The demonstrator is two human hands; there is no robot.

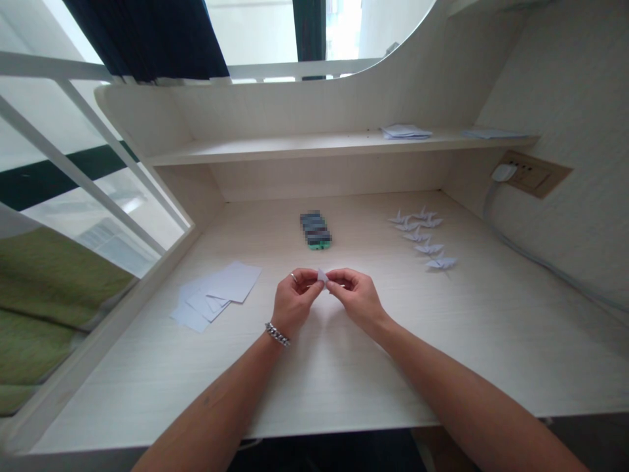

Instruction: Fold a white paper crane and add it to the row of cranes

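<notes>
A small piece of folded white paper (322, 276) is held up between both hands, just above the middle of the desk. My left hand (295, 298), with a ring and a chain bracelet, pinches its left side between thumb and fingers. From the other side, my right hand (358, 298) pinches it the same way. The fingers cover most of the paper, so its full shape is hidden. Several folded paper cranes (417, 237) stand in a loose group to the right, and loose white paper sheets (216, 293) lie overlapping at the left.
Beyond the hands lies a phone-like object (316, 229), blurred out, with a green edge. A shelf (295, 152) spans the back and carries stacked paper (405, 132). At right, a cable (535, 262) runs from a wall socket (536, 174). White rails (98, 167) border the left side.
</notes>
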